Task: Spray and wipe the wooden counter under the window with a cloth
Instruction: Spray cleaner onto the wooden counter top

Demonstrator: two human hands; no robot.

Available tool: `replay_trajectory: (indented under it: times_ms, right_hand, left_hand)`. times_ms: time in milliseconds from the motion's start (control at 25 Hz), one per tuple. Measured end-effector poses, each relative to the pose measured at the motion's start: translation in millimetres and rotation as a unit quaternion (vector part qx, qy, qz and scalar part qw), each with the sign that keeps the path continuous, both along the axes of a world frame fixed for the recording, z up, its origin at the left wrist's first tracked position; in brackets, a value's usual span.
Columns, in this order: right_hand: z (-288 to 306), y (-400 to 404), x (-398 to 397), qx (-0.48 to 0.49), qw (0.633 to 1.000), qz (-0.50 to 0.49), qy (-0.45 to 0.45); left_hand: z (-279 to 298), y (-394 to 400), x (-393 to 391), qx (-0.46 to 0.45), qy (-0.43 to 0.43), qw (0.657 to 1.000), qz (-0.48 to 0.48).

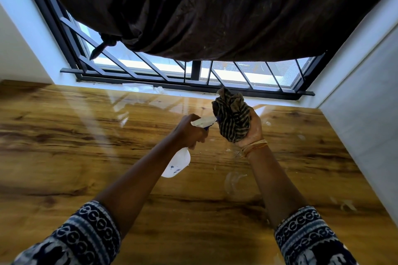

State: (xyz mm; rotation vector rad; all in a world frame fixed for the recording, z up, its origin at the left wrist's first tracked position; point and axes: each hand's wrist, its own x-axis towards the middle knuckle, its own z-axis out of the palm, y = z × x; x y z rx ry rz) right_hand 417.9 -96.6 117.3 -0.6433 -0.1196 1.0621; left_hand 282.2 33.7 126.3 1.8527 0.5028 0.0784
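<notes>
My left hand (190,130) grips the neck of a white spray bottle (177,163), fingers curled round the trigger. Its white nozzle (202,121) points right at a bunched dark striped cloth (231,115), almost touching it. My right hand (253,129) holds that cloth up from below, palm turned toward me, threads tied at the wrist. Both hands hover above the glossy wooden counter (86,157), which stretches under the barred window (215,75). White smears and a ring mark (235,183) lie on the wood below my right forearm.
A dark brown curtain (215,11) hangs bunched over the upper window. White walls close in the counter at the left (19,49) and right (366,114). Small white flecks (346,204) dot the counter's right side.
</notes>
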Motion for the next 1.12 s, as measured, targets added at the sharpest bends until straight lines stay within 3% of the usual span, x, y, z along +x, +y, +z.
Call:
replay_trajectory:
  times_ms: [520,880,1120]
  right_hand:
    - [1.0,32.9,-12.1,0.001,1.0,0.029,0.0]
    - [-5.3,126.9,-62.4,-0.041,0.998,0.056,-0.004]
    - [-23.8,180.5,-81.5,-0.031,0.994,0.105,0.019]
  left_hand:
    - [5.0,29.7,-20.6,0.007,-0.087,0.996,0.034]
    - [4.6,139.5,-94.5,-0.007,-0.213,0.951,0.222]
    - [6.9,206.0,-144.1,-0.008,-0.218,0.937,0.274]
